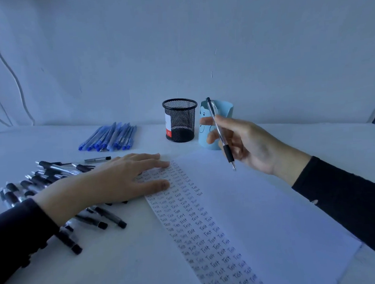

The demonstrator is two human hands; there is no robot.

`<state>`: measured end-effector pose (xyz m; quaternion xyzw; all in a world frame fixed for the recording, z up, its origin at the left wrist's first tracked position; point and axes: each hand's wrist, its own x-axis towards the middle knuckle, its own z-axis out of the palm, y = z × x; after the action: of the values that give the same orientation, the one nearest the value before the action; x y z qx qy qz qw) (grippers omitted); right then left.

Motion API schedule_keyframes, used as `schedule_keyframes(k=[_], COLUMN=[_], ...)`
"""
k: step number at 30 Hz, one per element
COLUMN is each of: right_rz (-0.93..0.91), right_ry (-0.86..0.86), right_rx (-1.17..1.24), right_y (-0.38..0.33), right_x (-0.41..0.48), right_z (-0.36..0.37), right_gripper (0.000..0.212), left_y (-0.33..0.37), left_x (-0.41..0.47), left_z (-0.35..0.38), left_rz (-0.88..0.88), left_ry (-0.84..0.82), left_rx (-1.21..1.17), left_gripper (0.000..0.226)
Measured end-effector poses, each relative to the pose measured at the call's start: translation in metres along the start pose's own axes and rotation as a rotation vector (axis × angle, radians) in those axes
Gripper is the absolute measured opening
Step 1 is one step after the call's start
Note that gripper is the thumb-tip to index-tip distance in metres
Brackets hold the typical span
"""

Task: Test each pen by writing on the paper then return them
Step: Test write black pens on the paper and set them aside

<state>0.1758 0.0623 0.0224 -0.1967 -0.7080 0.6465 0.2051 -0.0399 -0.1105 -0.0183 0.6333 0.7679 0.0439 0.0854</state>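
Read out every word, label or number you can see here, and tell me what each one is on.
"Test": handwritten over and over in columns down the left side of the paper.
Red and white label on the black mesh holder: print too small to read.
Blue cup: a cartoon drawing only, no words seen.
Black pens and blue pens: no print readable.

Left hand (118, 179): palm down, fingers straight and slightly spread, lying flat with the fingertips on the edge of the paper (274, 213). Its forearm, in a dark left sleeve (16, 235), enters from the lower left. Right hand (248, 142): held in the air, fingers curled round a pen (220, 133) that stands steeply, tip downward. The wrist is bare, and the dark right sleeve (350, 197) enters from the lower right. The hands are apart.
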Motion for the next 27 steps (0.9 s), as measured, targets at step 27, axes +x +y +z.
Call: schedule_keyframes(k=[27], right_rz=[-0.281], right_ry=[0.566], right_rx=[-1.307], right_y=[0.051], right_x=[0.022], right_z=[-0.104], right_gripper=[0.030], left_y=[-0.002], left_x=[0.001], left_z=[0.002], left_rz=[0.012], left_ry=[0.004], left_rx=[0.001], left_gripper=[0.075])
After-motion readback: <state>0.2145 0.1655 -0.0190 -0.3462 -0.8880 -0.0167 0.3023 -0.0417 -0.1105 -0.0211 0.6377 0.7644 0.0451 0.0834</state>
